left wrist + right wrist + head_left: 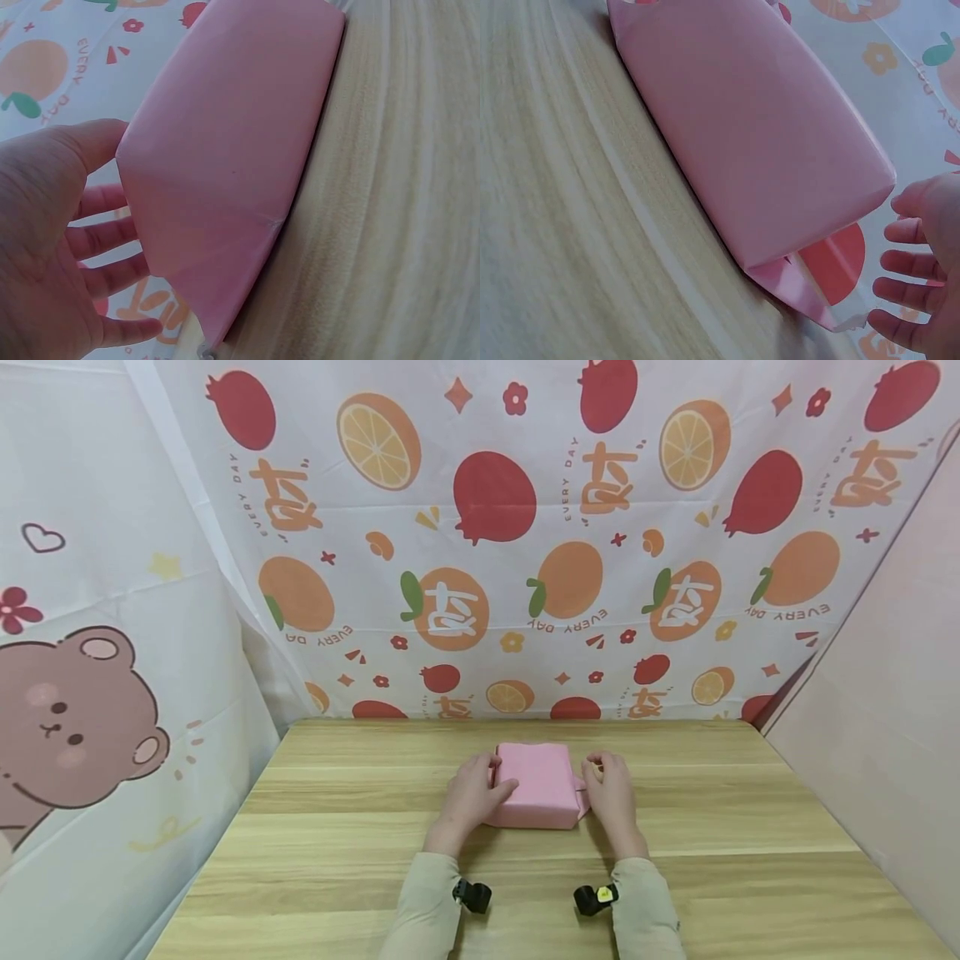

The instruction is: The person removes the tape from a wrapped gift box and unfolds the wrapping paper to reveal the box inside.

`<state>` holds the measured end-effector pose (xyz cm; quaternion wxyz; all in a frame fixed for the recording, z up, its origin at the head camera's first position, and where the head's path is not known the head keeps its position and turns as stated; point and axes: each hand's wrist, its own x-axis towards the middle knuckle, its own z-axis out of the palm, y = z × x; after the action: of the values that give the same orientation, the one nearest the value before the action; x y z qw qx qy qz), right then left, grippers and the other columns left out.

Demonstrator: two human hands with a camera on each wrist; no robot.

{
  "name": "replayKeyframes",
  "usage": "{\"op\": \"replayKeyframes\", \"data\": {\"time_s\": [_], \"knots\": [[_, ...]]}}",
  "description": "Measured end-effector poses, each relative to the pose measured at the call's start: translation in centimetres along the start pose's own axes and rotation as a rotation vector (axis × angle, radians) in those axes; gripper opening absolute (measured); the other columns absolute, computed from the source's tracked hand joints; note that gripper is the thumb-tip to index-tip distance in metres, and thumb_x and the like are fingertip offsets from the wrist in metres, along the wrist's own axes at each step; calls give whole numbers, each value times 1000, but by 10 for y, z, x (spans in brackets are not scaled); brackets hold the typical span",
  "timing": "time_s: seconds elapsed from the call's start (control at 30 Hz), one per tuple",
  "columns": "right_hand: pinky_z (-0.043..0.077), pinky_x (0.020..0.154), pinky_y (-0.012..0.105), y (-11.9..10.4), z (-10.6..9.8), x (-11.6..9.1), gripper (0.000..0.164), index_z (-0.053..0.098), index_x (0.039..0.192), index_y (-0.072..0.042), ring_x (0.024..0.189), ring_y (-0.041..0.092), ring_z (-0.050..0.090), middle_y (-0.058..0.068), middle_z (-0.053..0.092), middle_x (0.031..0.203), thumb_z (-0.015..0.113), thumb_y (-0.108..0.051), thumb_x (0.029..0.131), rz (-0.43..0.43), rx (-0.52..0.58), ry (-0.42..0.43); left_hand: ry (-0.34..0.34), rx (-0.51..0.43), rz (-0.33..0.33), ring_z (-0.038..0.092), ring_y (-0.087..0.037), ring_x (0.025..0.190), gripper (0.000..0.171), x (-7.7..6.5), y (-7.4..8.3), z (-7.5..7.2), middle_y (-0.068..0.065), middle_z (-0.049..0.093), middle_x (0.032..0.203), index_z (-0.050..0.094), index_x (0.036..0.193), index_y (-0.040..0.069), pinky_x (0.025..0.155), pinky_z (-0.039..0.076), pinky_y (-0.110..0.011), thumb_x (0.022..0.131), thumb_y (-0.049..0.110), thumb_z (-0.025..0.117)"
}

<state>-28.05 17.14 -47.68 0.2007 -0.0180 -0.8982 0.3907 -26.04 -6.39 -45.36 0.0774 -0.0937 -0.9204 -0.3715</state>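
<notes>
A box wrapped in pink paper lies on the wooden table between the two hands. My left hand is at its left end; in the left wrist view the thumb touches the upper edge and the other fingers spread along the end. A pointed paper flap sticks out low there. My right hand is beside the right end with fingers bent loosely. In the right wrist view, a flap juts from that end, with a small translucent strip at its tip, close by the little finger.
The light wood table extends around the box. Behind it hangs a white curtain with fruit prints, and a bear-print curtain is on the left. Small black cameras sit on both wrists.
</notes>
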Motion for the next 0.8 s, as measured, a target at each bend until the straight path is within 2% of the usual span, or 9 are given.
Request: {"op": "replayKeyframes", "data": {"time_s": [0.1, 0.23, 0.33, 0.6, 0.8], "knots": [[47, 98, 52, -1, 4, 1, 30, 64, 115, -2, 114, 38, 58, 20, 61, 122, 60, -24, 95, -9, -3, -32, 22, 23, 21, 56, -34, 118, 53, 0, -1, 0, -17, 60, 126, 57, 127, 3, 100, 47, -51, 89, 38, 69], [42, 106, 54, -4, 8, 4, 37, 61, 124, -3, 125, 38, 52, 20, 57, 133, 58, -28, 97, -12, 3, -85, 52, 34, 20, 52, -39, 125, 57, 2, -2, 0, -20, 55, 134, 54, 134, 3, 104, 43, -54, 91, 38, 66], [38, 109, 55, -7, 10, 7, 42, 59, 129, -2, 129, 40, 48, 22, 53, 138, 57, -30, 98, -11, 61, -126, 68, 19, 14, 50, -40, 128, 57, 3, -3, 0, -20, 53, 138, 52, 138, 5, 106, 41, -55, 93, 38, 63], [23, 118, 58, -12, 16, 12, 56, 43, 145, -3, 143, 43, 31, 24, 39, 151, 46, -40, 102, 17, 201, -288, 66, 16, 32, 48, -42, 129, 57, 9, -7, 8, -20, 51, 141, 50, 140, 5, 107, 40, -56, 95, 40, 58], [23, 118, 58, -14, 20, 14, 58, 41, 146, -3, 143, 42, 31, 24, 38, 152, 46, -40, 102, 34, 212, -307, 23, -1, 8, 46, -42, 131, 57, 16, -8, 10, -19, 50, 143, 47, 142, 7, 107, 39, -58, 98, 42, 54]]}}
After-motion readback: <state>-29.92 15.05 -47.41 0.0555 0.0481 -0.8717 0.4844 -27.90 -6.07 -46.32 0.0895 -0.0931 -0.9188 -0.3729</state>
